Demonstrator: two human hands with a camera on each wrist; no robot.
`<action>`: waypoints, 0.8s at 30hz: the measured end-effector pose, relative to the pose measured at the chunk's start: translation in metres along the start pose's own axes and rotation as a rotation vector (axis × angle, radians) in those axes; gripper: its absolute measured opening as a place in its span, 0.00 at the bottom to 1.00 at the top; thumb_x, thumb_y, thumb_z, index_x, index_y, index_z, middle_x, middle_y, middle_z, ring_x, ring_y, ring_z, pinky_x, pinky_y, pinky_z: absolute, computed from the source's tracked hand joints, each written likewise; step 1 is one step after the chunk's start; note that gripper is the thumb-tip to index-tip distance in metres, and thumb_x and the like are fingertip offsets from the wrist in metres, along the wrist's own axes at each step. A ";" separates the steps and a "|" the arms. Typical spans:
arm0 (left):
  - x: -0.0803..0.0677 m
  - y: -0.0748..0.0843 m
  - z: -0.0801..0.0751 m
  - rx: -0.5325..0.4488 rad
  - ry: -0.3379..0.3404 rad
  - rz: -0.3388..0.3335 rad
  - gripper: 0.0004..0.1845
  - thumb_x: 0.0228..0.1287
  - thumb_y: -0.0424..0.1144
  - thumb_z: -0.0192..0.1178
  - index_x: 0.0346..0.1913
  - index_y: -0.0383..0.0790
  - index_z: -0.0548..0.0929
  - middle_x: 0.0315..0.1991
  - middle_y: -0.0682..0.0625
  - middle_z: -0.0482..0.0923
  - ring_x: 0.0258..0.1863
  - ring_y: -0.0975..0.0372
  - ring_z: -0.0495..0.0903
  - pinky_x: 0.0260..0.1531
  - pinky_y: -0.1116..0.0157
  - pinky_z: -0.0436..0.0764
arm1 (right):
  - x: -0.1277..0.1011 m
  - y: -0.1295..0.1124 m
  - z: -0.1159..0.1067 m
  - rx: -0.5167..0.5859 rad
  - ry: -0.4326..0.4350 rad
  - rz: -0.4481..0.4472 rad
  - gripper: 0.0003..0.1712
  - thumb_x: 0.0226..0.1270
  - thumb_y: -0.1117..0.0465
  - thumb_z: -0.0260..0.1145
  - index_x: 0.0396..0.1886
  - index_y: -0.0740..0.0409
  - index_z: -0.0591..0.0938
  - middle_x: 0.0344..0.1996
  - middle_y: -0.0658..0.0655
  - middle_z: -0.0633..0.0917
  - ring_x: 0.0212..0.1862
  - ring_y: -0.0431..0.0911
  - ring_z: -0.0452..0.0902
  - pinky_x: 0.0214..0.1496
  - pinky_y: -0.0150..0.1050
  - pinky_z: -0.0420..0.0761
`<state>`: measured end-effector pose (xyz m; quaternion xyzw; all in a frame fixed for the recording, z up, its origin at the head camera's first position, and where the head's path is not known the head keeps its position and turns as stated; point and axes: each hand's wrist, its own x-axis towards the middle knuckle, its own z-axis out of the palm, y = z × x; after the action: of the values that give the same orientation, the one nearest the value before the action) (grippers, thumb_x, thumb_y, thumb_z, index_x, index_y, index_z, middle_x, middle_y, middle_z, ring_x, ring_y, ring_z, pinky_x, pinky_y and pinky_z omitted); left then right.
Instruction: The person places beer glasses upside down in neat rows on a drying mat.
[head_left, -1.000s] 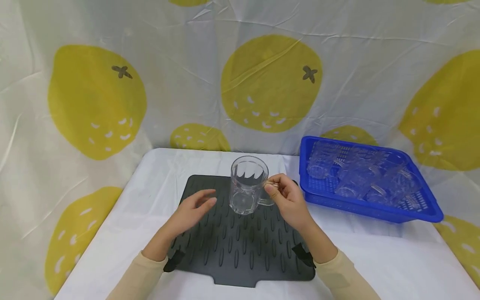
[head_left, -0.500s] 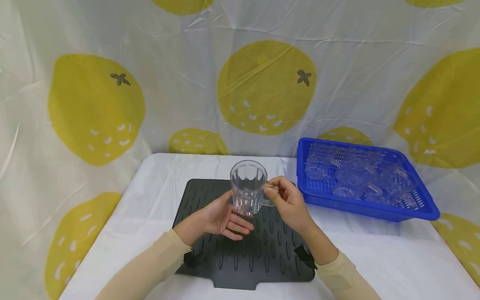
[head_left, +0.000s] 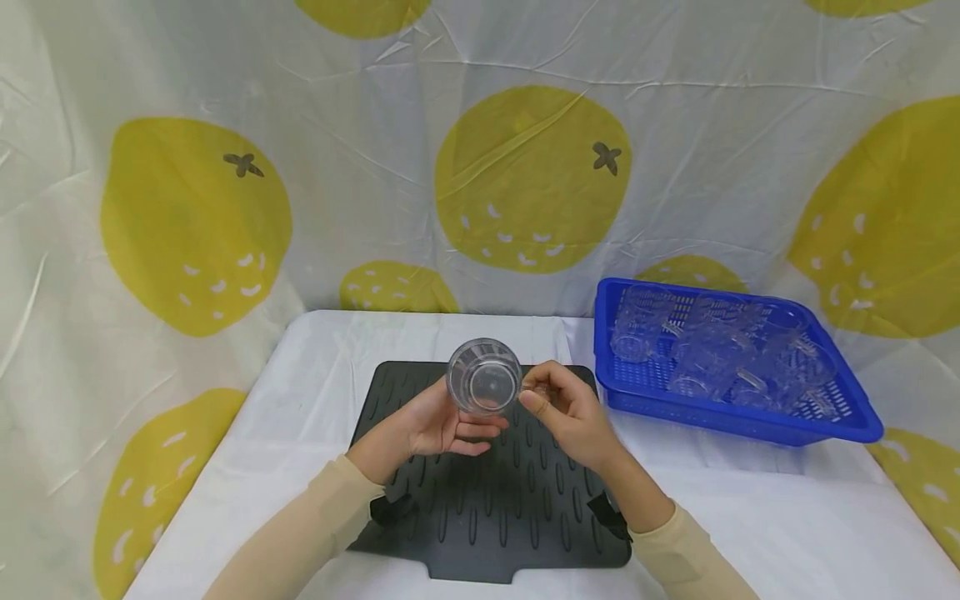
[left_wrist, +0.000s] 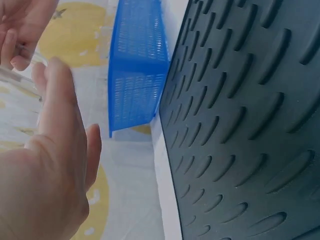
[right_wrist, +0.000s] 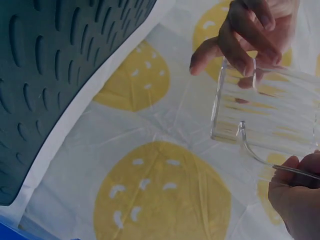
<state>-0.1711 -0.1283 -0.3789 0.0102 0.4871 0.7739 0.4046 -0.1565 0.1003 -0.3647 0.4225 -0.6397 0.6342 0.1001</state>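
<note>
A clear glass mug is held in the air above the dark ridged drying mat, tipped on its side so that a round end faces the head camera. My right hand pinches its handle from the right. My left hand cups the mug's body from the left and below, and its fingers curl over the glass. The left wrist view shows my left palm and only a sliver of glass.
A blue perforated basket holding several clear glass mugs stands at the right, beside the mat on the white table. A lemon-print cloth hangs behind the table. The blue basket also shows in the left wrist view.
The mug went from upright to tipped on its side. My left hand rose from the mat and took hold of its body, while the right hand kept the handle.
</note>
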 end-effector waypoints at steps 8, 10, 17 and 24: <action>-0.004 0.003 -0.002 -0.059 0.014 0.077 0.43 0.71 0.68 0.37 0.67 0.30 0.61 0.45 0.43 0.79 0.37 0.60 0.83 0.34 0.65 0.83 | -0.003 0.001 0.001 -0.105 -0.123 -0.022 0.09 0.65 0.75 0.63 0.39 0.58 0.78 0.26 0.53 0.74 0.29 0.43 0.68 0.29 0.38 0.71; -0.006 0.004 -0.001 -0.065 0.010 0.077 0.45 0.71 0.67 0.38 0.68 0.26 0.56 0.47 0.41 0.78 0.37 0.60 0.84 0.35 0.65 0.83 | -0.004 0.002 0.001 -0.115 -0.158 -0.034 0.10 0.64 0.75 0.64 0.38 0.57 0.79 0.26 0.52 0.75 0.30 0.43 0.69 0.31 0.39 0.72; -0.012 0.008 -0.002 -0.084 0.017 0.065 0.43 0.71 0.66 0.40 0.72 0.32 0.50 0.51 0.37 0.72 0.36 0.57 0.85 0.34 0.66 0.84 | -0.006 0.005 0.002 -0.182 -0.218 -0.061 0.14 0.59 0.76 0.67 0.36 0.53 0.81 0.27 0.48 0.78 0.34 0.41 0.72 0.54 0.43 0.76; -0.010 0.008 -0.009 -0.030 0.044 0.117 0.38 0.74 0.61 0.38 0.70 0.30 0.57 0.49 0.45 0.77 0.44 0.55 0.82 0.35 0.65 0.84 | -0.007 0.007 0.001 -0.247 -0.251 -0.091 0.04 0.66 0.66 0.67 0.35 0.52 0.82 0.28 0.45 0.80 0.34 0.40 0.75 0.63 0.58 0.69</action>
<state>-0.1727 -0.1425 -0.3739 0.0154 0.4827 0.8035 0.3480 -0.1564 0.1007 -0.3744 0.5114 -0.7004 0.4878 0.0992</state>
